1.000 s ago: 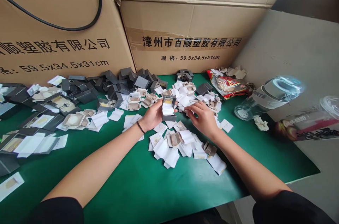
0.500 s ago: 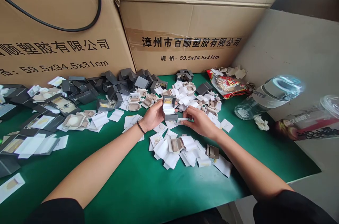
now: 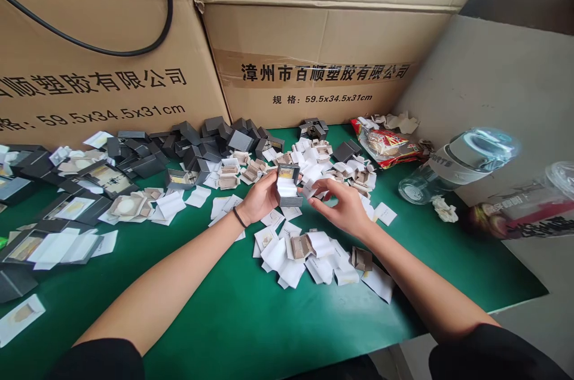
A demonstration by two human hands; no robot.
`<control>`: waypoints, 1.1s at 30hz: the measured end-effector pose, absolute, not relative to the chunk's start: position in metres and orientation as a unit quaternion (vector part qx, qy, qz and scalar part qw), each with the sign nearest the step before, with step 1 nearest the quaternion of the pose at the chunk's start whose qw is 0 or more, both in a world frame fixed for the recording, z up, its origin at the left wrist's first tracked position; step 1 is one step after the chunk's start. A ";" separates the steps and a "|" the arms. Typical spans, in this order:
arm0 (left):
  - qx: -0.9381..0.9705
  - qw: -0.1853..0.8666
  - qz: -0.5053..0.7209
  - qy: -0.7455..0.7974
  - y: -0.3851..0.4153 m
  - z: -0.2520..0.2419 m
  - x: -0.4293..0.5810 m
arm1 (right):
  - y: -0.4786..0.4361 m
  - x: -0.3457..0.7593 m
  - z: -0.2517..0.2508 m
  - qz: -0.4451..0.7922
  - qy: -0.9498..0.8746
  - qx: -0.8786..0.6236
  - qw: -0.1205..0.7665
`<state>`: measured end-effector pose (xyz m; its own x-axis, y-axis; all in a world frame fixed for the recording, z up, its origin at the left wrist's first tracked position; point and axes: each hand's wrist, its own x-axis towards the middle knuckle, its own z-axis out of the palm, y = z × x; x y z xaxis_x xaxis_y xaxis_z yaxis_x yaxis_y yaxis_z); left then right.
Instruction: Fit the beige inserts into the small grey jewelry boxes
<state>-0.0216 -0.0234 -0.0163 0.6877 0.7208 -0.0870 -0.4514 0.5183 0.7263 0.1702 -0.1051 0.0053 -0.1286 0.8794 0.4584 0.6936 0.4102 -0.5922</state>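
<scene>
A small dark grey hinged box [image 3: 289, 195] stands with its lid up in my left hand [image 3: 262, 197], whose fingers wrap its left side and back. White lining shows in its base, and the inside of the lid is dark with a yellowish patch. Just to the right, my right hand [image 3: 339, 205] has thumb and fingers drawn together around a small white paper piece [image 3: 308, 190], partly hidden by the fingers. Below both hands lies a loose heap of white folded papers [image 3: 287, 260] with a few grey-brown card inserts [image 3: 299, 246].
Many dark grey boxes [image 3: 197, 149] crowd the back and left of the green table [image 3: 224, 320]. Card scraps [image 3: 314, 155] lie behind my hands. A red snack bag [image 3: 381, 143], a clear bottle [image 3: 452, 164] and a plastic cup [image 3: 533, 206] stand right. Large cartons [image 3: 323, 39] wall the back.
The inside of the box lid looked white before and now shows dark with yellow. My right hand has shifted slightly up and right, with a white piece at its fingertips.
</scene>
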 end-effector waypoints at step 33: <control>0.521 0.765 0.249 0.283 -0.031 -0.022 -0.024 | -0.107 0.163 -0.003 0.027 -0.735 -0.503 0.454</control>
<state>-0.0239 -0.0307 -0.0223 0.7151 0.6771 -0.1735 -0.0864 0.3320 0.9393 0.1632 -0.1068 -0.0031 -0.0819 0.7637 0.6404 0.7142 0.4931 -0.4968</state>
